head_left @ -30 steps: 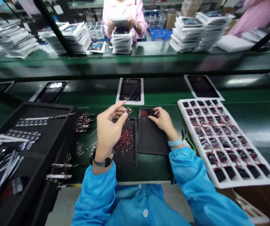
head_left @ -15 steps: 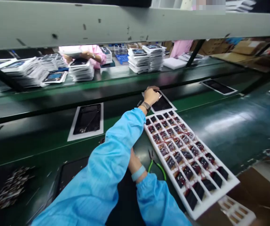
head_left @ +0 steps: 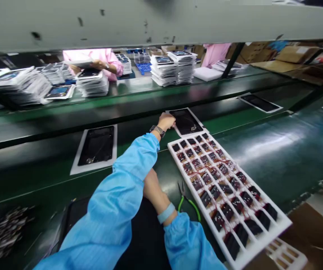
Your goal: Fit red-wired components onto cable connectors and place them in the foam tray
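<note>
On the head camera, my left hand (head_left: 166, 122) is stretched across the green belt (head_left: 263, 150), fingers curled in, knuckles up, touching the near-left edge of the white carrier (head_left: 196, 118) that holds an open black device housing (head_left: 186, 120). I cannot tell whether the fingers pinch the carrier's edge or only rest there.

I judge the housing light, thin and stiff, with exposed parts inside that would bend or scratch easily. The carrier looks soft and light. I would hold it by the rim or by the housing's outer frame, never by the inside.

My right hand is hidden behind my left sleeve. Only the forearm and its blue wrist strap (head_left: 165, 213) show, well short of the housing. The housing lies just beyond the far end of the white parts tray (head_left: 265, 242), which is full of small wired modules. Green-handled cutters (head_left: 189, 204) lie beside my right wrist.
</note>
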`<state>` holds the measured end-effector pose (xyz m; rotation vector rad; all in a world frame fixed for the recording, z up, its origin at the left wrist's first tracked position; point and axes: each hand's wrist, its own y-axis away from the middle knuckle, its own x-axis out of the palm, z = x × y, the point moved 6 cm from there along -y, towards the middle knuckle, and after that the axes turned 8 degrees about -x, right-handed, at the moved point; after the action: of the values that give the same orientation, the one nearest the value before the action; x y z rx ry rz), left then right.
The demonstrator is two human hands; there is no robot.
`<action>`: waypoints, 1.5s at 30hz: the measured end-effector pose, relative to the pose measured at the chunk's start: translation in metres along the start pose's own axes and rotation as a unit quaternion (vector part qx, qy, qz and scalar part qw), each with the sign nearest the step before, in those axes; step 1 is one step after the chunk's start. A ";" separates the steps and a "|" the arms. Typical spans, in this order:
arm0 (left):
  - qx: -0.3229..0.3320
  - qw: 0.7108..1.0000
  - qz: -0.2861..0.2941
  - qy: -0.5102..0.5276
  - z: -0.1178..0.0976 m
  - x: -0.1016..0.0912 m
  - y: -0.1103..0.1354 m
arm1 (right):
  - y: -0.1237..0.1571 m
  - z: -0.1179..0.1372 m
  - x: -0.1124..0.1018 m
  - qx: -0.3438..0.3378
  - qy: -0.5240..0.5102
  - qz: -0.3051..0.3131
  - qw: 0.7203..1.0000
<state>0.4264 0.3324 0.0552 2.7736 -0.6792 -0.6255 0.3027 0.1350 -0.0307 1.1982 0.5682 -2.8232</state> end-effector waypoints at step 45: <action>-0.009 0.835 -0.550 0.031 0.340 -0.196 0.501 | 0.028 0.109 0.064 0.098 -0.461 0.183 0.863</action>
<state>-0.0793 -0.0458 -0.0246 2.9084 1.0475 -0.6663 0.1862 0.0791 -0.0150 -0.1419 -0.0199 -2.6909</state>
